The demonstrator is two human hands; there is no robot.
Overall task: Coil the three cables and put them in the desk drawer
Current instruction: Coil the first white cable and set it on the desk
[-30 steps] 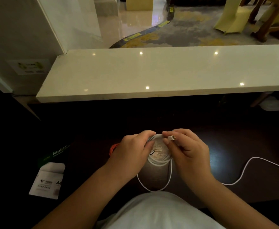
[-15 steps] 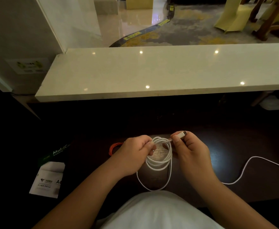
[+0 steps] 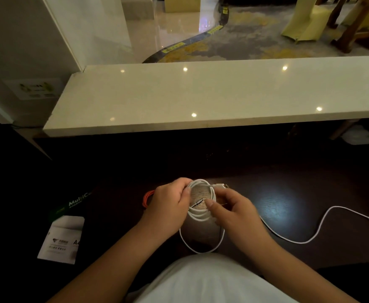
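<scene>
Left hand [image 3: 168,206], fingers curled, grips the left side of the white coil [image 3: 202,199] and holds its loops together above the dark desk [image 3: 288,193]. Right hand [image 3: 231,212] has dropped since half a second ago: then it pinched the plug up at the top right of the coil, and now the plug [image 3: 219,186] pokes out free at the coil's upper right while the thumb and fingers pinch the coil's right side lower down. One wide loop of the same cable hangs below the coil, toward the person's lap.

That shift reads, to my judgement, as the end being tucked through the coil to lock it, so this cable is nearly done. A second white cable [image 3: 323,224] lies uncoiled on the desk well to the right of the coil, trailing off behind the right wrist. An orange cable [image 3: 146,199] peeks out just left of the coil, behind the left hand; whether it is coiled I cannot tell. No drawer shows here, so the stowing is yet to come. A paper pack [image 3: 62,239] lies far left of the coil.
</scene>
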